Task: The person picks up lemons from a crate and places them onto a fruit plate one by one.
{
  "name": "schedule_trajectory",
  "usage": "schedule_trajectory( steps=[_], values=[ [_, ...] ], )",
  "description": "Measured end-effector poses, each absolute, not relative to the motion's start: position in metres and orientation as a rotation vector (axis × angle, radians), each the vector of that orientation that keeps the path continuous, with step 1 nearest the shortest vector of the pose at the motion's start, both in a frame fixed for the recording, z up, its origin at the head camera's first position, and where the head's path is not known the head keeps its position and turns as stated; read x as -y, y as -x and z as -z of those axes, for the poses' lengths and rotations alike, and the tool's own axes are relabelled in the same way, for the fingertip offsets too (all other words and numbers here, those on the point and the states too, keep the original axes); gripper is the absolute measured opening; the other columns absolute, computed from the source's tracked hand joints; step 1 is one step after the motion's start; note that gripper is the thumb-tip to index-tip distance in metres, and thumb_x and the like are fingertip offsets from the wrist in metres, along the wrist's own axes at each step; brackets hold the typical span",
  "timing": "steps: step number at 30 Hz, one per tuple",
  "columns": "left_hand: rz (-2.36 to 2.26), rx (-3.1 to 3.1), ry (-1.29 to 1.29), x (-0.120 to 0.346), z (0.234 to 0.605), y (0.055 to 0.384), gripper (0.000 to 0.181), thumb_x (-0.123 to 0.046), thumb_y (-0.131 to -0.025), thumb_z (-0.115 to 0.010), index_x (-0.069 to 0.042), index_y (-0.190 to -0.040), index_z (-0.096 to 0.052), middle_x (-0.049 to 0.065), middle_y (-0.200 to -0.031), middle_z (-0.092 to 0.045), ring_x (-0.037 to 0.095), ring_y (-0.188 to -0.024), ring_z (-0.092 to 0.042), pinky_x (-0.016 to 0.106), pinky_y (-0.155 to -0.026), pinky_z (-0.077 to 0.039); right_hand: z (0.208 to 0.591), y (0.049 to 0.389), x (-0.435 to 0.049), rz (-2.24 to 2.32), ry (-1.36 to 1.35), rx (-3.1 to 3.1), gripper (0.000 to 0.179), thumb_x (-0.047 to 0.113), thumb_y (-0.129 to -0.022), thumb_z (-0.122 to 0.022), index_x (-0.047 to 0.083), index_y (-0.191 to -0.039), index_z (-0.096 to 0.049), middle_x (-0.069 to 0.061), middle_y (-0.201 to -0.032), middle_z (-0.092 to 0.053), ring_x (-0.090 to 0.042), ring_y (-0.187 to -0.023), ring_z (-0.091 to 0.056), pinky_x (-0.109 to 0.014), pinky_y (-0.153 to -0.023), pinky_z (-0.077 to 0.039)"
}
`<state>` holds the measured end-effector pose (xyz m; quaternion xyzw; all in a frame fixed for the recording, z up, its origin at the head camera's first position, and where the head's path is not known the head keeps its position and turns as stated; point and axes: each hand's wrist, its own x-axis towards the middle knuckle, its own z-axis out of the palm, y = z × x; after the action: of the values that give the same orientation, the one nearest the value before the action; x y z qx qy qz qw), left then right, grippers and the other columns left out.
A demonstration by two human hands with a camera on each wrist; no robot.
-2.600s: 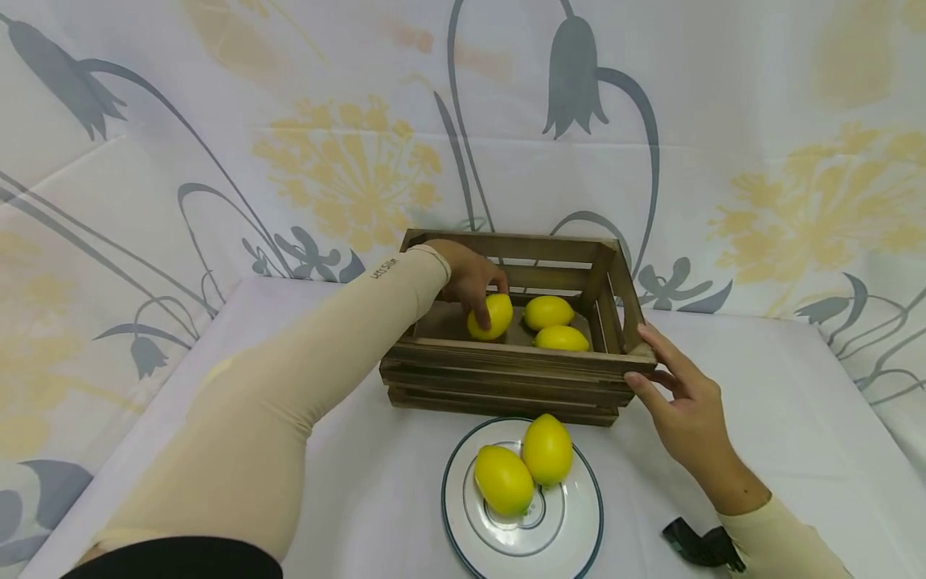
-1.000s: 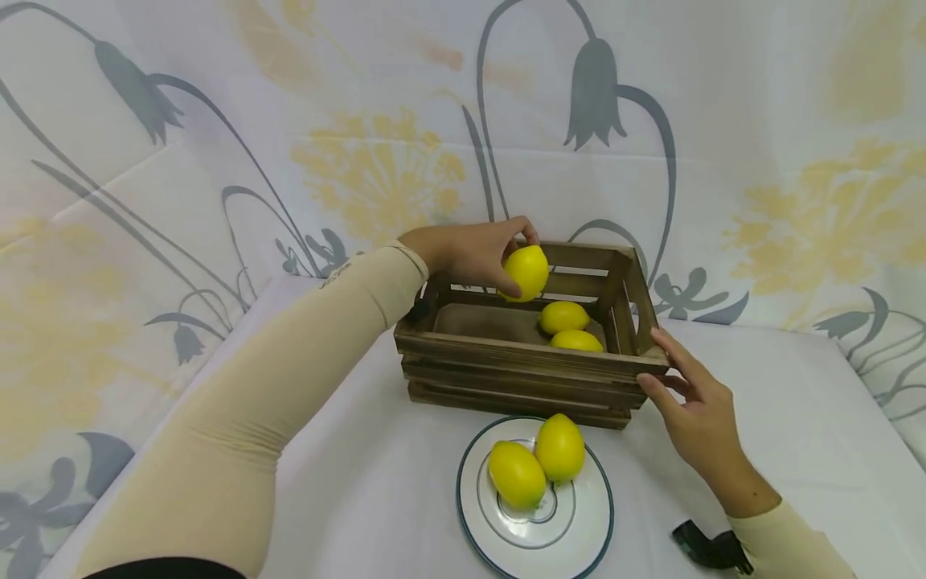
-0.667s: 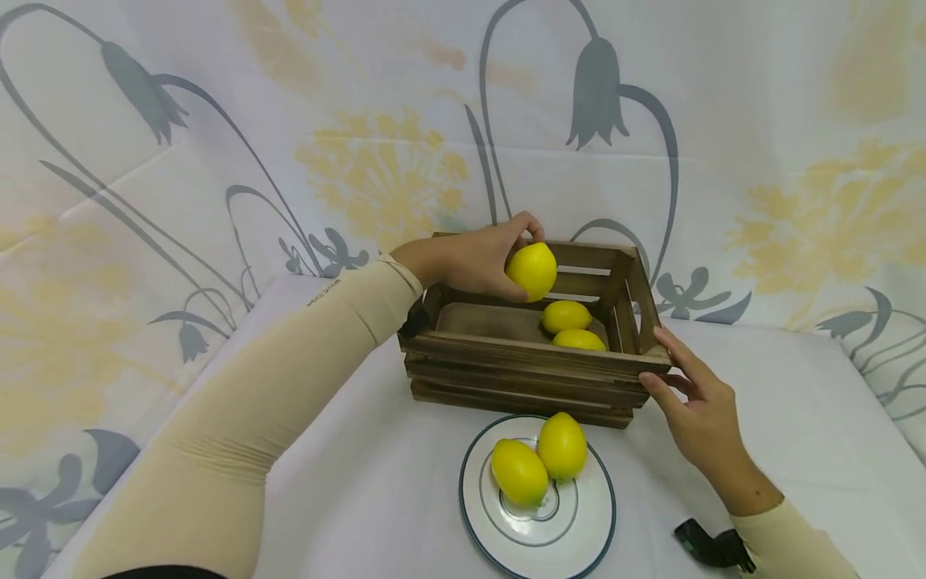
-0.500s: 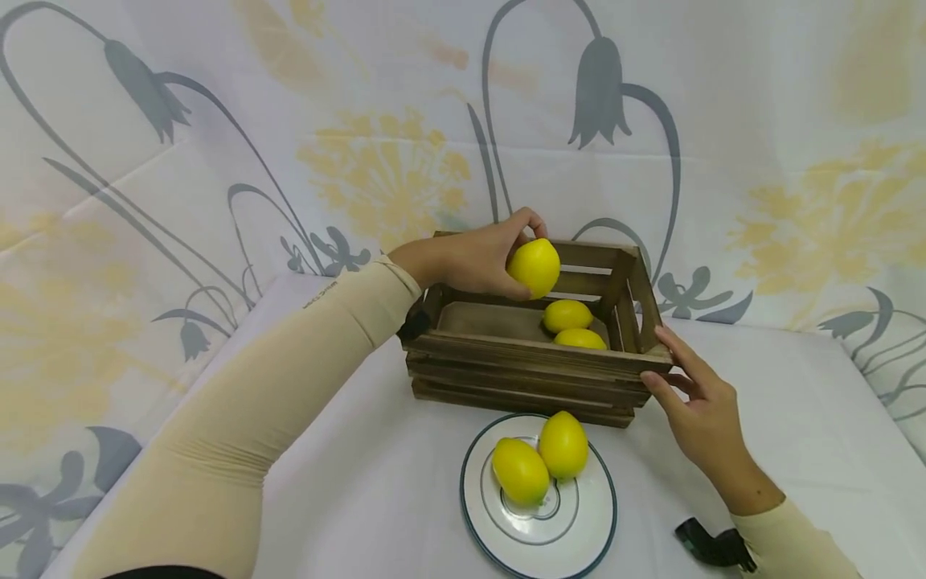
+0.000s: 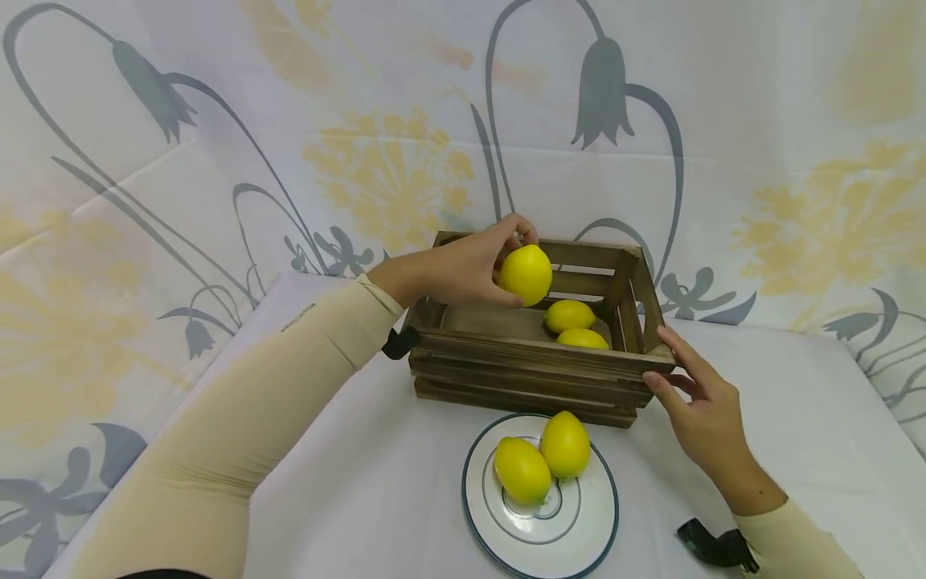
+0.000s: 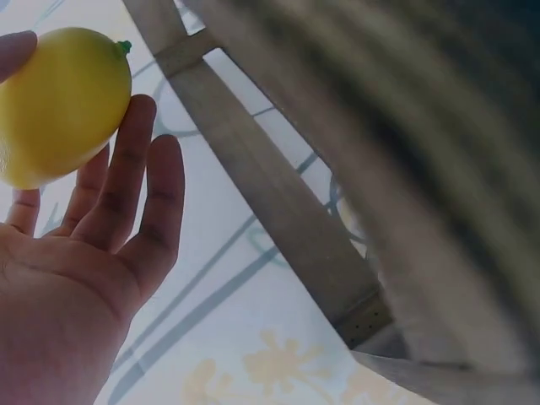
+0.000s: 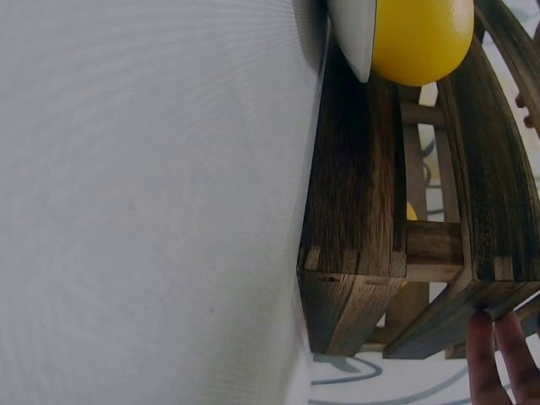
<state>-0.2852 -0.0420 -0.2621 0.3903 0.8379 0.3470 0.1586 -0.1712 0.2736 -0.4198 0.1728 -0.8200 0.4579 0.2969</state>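
Note:
My left hand [image 5: 470,265] holds a yellow lemon [image 5: 526,275] between thumb and fingertips, raised over the slatted wooden crate [image 5: 531,374]. In the left wrist view the lemon [image 6: 63,105] shows a green stem tip, and some fingers lie along its underside. Two more lemons, one behind [image 5: 570,316] and one in front [image 5: 582,338], lie inside the crate toward its right end; the front board partly hides the nearer one. At the crate's front right corner, my right hand [image 5: 702,410] grips the wood, thumb in front and fingers at the end panel.
In front of the crate stands a white plate [image 5: 535,555] with a dark rim. Two lemons [image 5: 522,470] rest on it, touching. A flower-printed cloth [image 5: 405,88] hangs close behind the crate. White cloth [image 5: 347,482] covers the table. Black wrist mounts [image 5: 712,547] stick out beneath the arms.
The left hand has lifted its lemon from the crate floor to above the back board, then shifted slightly left and down in the last half second. The right hand stays at the corner.

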Motion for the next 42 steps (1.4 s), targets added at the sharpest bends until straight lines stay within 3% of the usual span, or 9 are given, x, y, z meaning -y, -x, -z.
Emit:
schedule_trajectory(
  steps=[15, 25, 32, 42],
  values=[
    [-1.323, -2.479, -1.146, 0.058, 0.281, 0.250, 0.072, -0.012, -0.084, -0.079, -0.011, -0.137, -0.031, 0.013, -0.133, -0.046, 0.022, -0.107, -0.063, 0.028, -0.094, -0.056, 0.422, 0.171, -0.276, -1.221, -0.479, 2.168, 0.065, -0.017, -0.081, -0.070, 0.002, -0.141, -0.055, 0.014, -0.145, -0.053, 0.009, -0.116, -0.055, -0.001, -0.090, -0.043],
    [-1.463, -2.526, -1.312, 0.058, 0.299, 0.214, 0.074, -0.010, -0.080, -0.082, -0.011, -0.135, -0.033, 0.010, -0.131, -0.049, 0.018, -0.105, -0.064, 0.027, -0.095, -0.055, 0.418, 0.170, -0.274, -1.233, -0.458, 2.181, 0.067, -0.020, -0.080, -0.069, 0.003, -0.142, -0.055, 0.014, -0.147, -0.052, 0.011, -0.118, -0.054, -0.001, -0.091, -0.043],
    [-1.502, -2.412, -1.451, 0.056, 0.317, 0.189, 0.075, -0.006, -0.078, -0.083, -0.009, -0.135, -0.034, 0.010, -0.136, -0.049, 0.019, -0.115, -0.061, 0.031, -0.101, -0.053, 0.420, 0.169, -0.273, -1.247, -0.448, 2.180, 0.068, -0.021, -0.080, -0.068, 0.003, -0.142, -0.054, 0.011, -0.148, -0.052, 0.010, -0.119, -0.054, -0.002, -0.092, -0.043],
    [-1.485, -2.324, -1.426, 0.057, 0.347, 0.174, 0.076, -0.009, -0.080, -0.083, -0.013, -0.138, -0.035, 0.004, -0.138, -0.050, 0.015, -0.117, -0.058, 0.029, -0.103, -0.051, 0.421, 0.168, -0.273, -1.242, -0.444, 2.188, 0.067, -0.021, -0.081, -0.068, 0.002, -0.142, -0.054, 0.013, -0.148, -0.052, 0.010, -0.121, -0.053, -0.002, -0.092, -0.044]
  ],
)
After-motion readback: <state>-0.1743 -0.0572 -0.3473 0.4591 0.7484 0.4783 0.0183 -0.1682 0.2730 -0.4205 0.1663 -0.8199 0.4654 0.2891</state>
